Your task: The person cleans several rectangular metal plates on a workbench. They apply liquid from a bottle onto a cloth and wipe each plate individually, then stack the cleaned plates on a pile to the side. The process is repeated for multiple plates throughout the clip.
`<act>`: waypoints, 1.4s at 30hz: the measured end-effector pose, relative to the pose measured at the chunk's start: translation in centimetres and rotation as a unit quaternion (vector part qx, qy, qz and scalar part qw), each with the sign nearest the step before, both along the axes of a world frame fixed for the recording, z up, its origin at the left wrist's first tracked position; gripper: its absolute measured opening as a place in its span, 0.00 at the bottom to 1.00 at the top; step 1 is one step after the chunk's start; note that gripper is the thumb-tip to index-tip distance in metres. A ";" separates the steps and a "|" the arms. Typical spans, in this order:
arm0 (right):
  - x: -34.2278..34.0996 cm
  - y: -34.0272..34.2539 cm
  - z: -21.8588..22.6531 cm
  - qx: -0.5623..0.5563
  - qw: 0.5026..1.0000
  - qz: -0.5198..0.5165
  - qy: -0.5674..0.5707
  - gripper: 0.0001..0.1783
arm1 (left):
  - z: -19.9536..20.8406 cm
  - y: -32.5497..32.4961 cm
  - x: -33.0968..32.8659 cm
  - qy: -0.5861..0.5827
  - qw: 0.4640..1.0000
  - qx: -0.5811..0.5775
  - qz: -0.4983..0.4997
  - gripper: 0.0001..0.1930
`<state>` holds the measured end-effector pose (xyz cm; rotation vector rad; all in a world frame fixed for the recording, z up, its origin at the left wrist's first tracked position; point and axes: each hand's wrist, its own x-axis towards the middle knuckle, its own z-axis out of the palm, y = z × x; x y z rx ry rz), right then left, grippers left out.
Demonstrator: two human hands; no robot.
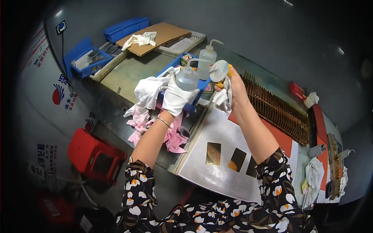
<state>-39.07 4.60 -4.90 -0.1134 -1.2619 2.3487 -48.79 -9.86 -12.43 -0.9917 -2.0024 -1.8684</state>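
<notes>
Head view: hands are apart, both loaded. Left hand (178,97), white-gloved, is clamped round the body of a translucent plastic wash bottle with a bent spout (186,79), held at the near side of a blue plastic tray (202,86); can't tell if its base touches anything. Should be fairly light, thin-walled and squeezable, slippery if wet; best hold is the body below the cap, clear of the spout. Right hand (237,86), to its right, looks bare and is closed on a bunched white cloth with a rounded top (223,99), tail hanging. Reads soft, light, limp; hold at the bunched part. Yellow-orange bits at those fingers, too small to identify. Counts, left to right: one red plastic stool (95,153); two blue open bins (87,71) on the far left; pink cloths (140,124) near the left forearm, overlapped, no firm count; two large wash bottles at centre, the held one plus one just beyond it; three small gold rectangular plates (213,153) on the metal sheet (200,174), third partly behind the right sleeve; one long rack of upright thin plates (276,108) on the right, slots too dense to count.
</notes>
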 end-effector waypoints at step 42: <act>-0.3 -1.6 1.8 -0.106 0.983 0.147 -0.010 0.12 | -1.6 0.4 -1.8 -0.049 0.996 -0.067 -0.016 0.33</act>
